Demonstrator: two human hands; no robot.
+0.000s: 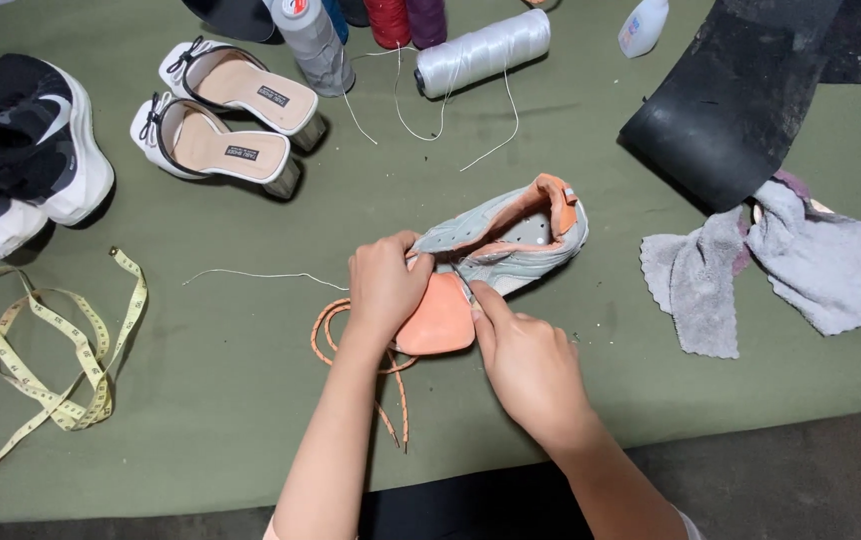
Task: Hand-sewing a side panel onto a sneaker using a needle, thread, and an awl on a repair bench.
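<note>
In the middle of the frame a small grey and orange cloth sneaker lies on its side on the green cloth table top. Its soft orange tongue is pulled out toward the person. The left hand is closed on the shoe's front edge and the top of the tongue. The right hand pinches the right edge of the tongue with thumb and fingers pressed together. The orange shoelace hangs loose under the hands and curls on the table.

A thin white thread lies just left of the hands. At the far left a yellow cloth measuring tape lies in loops. In the upper left there is a black and white sneaker. Beside it sits a pair of white heeled slippers with little black bows, each with a small dark label inside.

At the top middle a big spool of white thread lies on its side, near a grey spool, a red spool and a purple spool. A small white plastic bottle with a red and blue label sits at the top right. A black rubber sheet lies below it, and a grey rag lies at the right.
</note>
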